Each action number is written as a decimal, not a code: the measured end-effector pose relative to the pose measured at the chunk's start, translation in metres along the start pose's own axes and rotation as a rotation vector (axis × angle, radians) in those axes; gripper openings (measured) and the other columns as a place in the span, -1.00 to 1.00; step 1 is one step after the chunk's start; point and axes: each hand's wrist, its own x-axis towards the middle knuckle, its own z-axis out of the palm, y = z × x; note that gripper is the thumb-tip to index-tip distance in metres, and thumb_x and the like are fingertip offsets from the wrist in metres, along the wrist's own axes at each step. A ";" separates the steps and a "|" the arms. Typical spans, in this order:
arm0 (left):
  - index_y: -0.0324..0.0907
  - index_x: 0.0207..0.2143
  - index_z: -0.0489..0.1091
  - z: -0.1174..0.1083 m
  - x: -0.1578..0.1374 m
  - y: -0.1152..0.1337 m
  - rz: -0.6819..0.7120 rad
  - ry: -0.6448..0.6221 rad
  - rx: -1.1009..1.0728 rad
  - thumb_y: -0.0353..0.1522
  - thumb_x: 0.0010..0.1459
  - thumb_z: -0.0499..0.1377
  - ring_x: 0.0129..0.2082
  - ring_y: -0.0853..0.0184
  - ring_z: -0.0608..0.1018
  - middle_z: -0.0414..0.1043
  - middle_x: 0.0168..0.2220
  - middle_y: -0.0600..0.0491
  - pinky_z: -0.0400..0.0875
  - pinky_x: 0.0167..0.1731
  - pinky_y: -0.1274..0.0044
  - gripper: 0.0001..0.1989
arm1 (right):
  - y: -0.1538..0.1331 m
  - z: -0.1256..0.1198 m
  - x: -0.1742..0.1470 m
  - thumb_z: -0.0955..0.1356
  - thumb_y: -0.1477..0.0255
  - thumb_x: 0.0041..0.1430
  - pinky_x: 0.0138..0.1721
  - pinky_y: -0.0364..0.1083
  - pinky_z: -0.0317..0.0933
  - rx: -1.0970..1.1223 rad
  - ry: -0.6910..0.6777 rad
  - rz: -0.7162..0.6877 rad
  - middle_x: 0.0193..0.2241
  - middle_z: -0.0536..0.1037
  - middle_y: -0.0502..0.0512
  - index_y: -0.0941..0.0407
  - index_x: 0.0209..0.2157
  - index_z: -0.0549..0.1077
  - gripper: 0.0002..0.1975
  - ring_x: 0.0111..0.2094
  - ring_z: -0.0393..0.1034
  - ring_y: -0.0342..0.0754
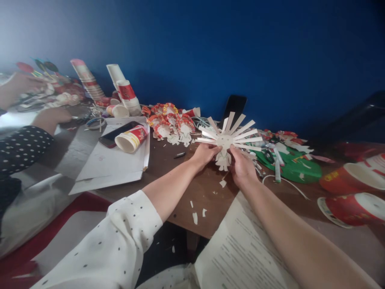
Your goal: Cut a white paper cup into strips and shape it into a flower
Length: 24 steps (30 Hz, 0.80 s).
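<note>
Between my two hands is a white paper-cup doll (225,140), with long strips fanned out around a drawn face and a small cut-out body below. My left hand (208,154) grips its left side, thumb near the face. On the other side my right hand (240,163) pinches it, thumb beside the body. The far fingers of both hands are hidden behind the paper. Under the doll, small white paper scraps (223,183) lie on the brown table (192,184).
Red-and-white paper dolls (171,122) are heaped at the back. Left stand stacked paper cups (128,94), and a cup (131,138) lies by a phone (112,134). A green sheet (300,166) and red cups (351,208) are right. Another person's arm (25,146) reaches in at left.
</note>
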 end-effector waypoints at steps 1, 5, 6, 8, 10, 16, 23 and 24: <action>-0.29 -0.50 0.41 0.000 0.000 0.000 0.008 0.002 0.001 -0.30 -0.02 0.28 -0.63 0.51 0.28 0.29 -0.62 0.13 0.20 -0.56 0.60 -0.79 | -0.001 0.001 -0.001 0.45 0.18 -0.07 -0.34 -0.03 0.38 0.020 0.014 0.033 -0.44 0.60 0.04 0.15 -0.34 0.55 -0.67 -0.42 0.49 -0.02; -0.29 -0.51 0.41 -0.001 0.001 -0.001 0.028 0.011 -0.015 -0.26 -0.07 0.31 -0.63 0.52 0.27 0.29 -0.62 0.14 0.17 -0.57 0.60 -0.75 | -0.003 0.001 -0.002 0.48 0.26 -0.13 -0.45 -0.11 0.33 -0.004 -0.037 0.076 -0.46 0.60 0.01 0.11 -0.37 0.56 -0.73 -0.47 0.47 -0.06; -0.29 -0.51 0.41 -0.002 0.001 -0.001 0.031 0.011 -0.020 -0.26 -0.07 0.31 -0.64 0.52 0.27 0.29 -0.62 0.14 0.17 -0.57 0.60 -0.75 | -0.002 0.000 -0.002 0.48 0.27 -0.13 -0.46 -0.11 0.33 -0.018 -0.070 0.072 -0.46 0.60 0.02 0.11 -0.37 0.56 -0.74 -0.47 0.47 -0.06; -0.29 -0.52 0.40 -0.002 0.002 -0.001 0.041 0.009 -0.014 -0.26 -0.06 0.30 -0.65 0.52 0.26 0.28 -0.64 0.15 0.15 -0.59 0.60 -0.76 | 0.000 -0.001 0.000 0.47 0.27 -0.14 -0.45 -0.12 0.33 -0.046 -0.116 0.057 -0.47 0.60 0.02 0.10 -0.36 0.56 -0.74 -0.46 0.48 -0.06; -0.28 -0.54 0.38 -0.003 0.003 -0.002 0.053 0.006 0.003 -0.27 -0.05 0.28 -0.66 0.52 0.25 0.26 -0.65 0.16 0.14 -0.59 0.60 -0.76 | 0.003 -0.002 0.002 0.48 0.27 -0.16 -0.44 -0.12 0.34 -0.074 -0.115 0.049 -0.47 0.60 0.02 0.09 -0.34 0.56 -0.71 -0.46 0.47 -0.06; -0.28 -0.52 0.41 -0.003 0.002 -0.002 0.050 0.003 0.027 -0.20 -0.10 0.32 -0.66 0.53 0.24 0.25 -0.67 0.17 0.13 -0.60 0.60 -0.70 | 0.006 -0.004 0.003 0.47 0.23 -0.17 -0.48 -0.11 0.30 -0.163 -0.079 0.042 -0.47 0.59 0.01 0.09 -0.31 0.57 -0.66 -0.50 0.43 -0.08; -0.29 -0.51 0.43 -0.004 0.000 -0.002 0.057 -0.004 0.025 -0.18 -0.09 0.32 -0.66 0.52 0.25 0.24 -0.68 0.15 0.12 -0.60 0.60 -0.68 | 0.003 -0.004 0.000 0.47 0.20 -0.14 -0.34 -0.05 0.33 -0.154 -0.090 0.015 -0.47 0.58 -0.04 0.06 -0.32 0.57 -0.69 -0.48 0.42 -0.10; -0.29 -0.51 0.43 -0.003 0.000 -0.002 0.058 -0.004 0.025 -0.19 -0.09 0.31 -0.66 0.52 0.25 0.25 -0.67 0.15 0.12 -0.59 0.60 -0.69 | 0.003 -0.004 0.000 0.47 0.18 -0.15 -0.34 -0.05 0.34 -0.147 -0.094 0.011 -0.46 0.58 -0.03 0.06 -0.33 0.57 -0.67 -0.47 0.43 -0.08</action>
